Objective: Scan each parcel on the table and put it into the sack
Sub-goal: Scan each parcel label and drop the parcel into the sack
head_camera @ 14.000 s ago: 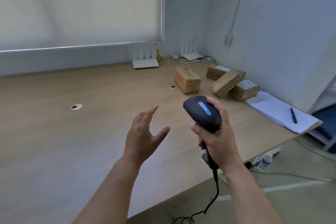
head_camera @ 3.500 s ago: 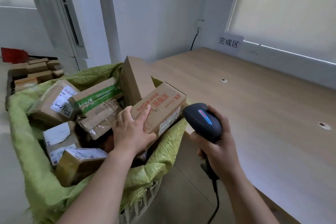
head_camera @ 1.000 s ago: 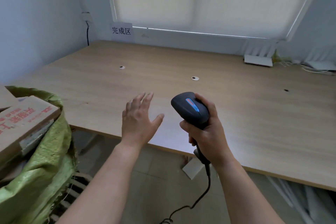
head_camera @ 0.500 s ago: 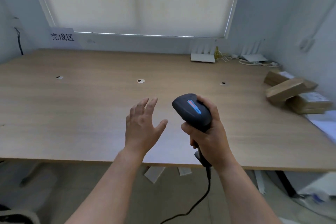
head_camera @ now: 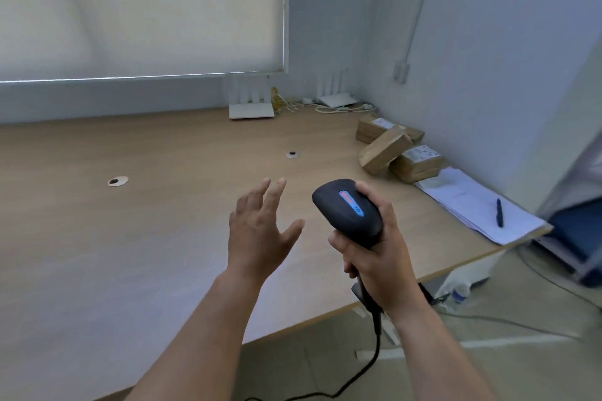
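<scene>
Your right hand [head_camera: 379,257] is wrapped around the handle of the scanner [head_camera: 348,212], fingers curled tight on the grip. The scanner stands roughly upright, its handle running down through your fist to the cable [head_camera: 374,348], and its dark head tips forward and left, away from you, over the table [head_camera: 130,238]. A lit strip shows on top of the head.

Your left hand [head_camera: 260,231] hovers just left of the scanner, above the table, fingers spread and straight, thumb out to the right, holding nothing.

Three parcels [head_camera: 394,150] sit at the far right of the table near the wall, ahead and to the right of both hands and well apart from them. The back parcel [head_camera: 374,127] and the front parcel [head_camera: 418,163] lie flat, white labels up. The middle parcel [head_camera: 382,150] leans tilted between the two, its long axis running from near left up to far right, and it touches both.

Just nearer than the front parcel lies a stack of papers [head_camera: 472,205] with a pen [head_camera: 499,212] on it. Two white routers [head_camera: 250,107] stand at the back edge under the blind [head_camera: 140,10].
</scene>
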The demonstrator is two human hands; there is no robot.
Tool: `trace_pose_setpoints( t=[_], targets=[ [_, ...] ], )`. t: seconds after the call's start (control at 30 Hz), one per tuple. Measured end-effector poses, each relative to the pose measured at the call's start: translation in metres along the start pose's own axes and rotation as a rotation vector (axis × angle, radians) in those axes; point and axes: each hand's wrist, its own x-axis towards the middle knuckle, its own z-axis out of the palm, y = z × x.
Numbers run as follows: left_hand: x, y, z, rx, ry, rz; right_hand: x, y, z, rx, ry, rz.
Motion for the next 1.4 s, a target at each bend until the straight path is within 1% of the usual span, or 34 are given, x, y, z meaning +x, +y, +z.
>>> trace_pose_setpoints(
  t=[0.13, 0.43, 0.53, 0.73, 0.93, 1.1, 1.4],
  targets=[
    [0.032, 0.014, 0.031, -0.014, -0.055, 0.079, 0.027, 0.012, -0.024, -0.026, 0.07, 0.004],
    [0.119, 0.022, 0.085, 0.003, -0.157, 0.183, 0.105, 0.039, -0.054, -0.046, 0.181, 0.024],
    [0.146, 0.03, 0.106, -0.003, -0.171, 0.201, 0.128, 0.052, -0.071, -0.066, 0.223, 0.044],
    [0.193, 0.06, 0.167, -0.014, -0.25, 0.219, 0.176, 0.081, -0.114, -0.075, 0.243, 0.086],
    [0.251, 0.093, 0.237, 0.004, -0.282, 0.187, 0.245, 0.117, -0.173, -0.07, 0.253, 0.119],
    [0.295, 0.12, 0.304, -0.004, -0.356, 0.166, 0.303, 0.156, -0.219, -0.085, 0.265, 0.147],
    [0.334, 0.127, 0.403, 0.037, -0.433, 0.038, 0.37, 0.217, -0.263, -0.061, 0.232, 0.209]
  ],
)
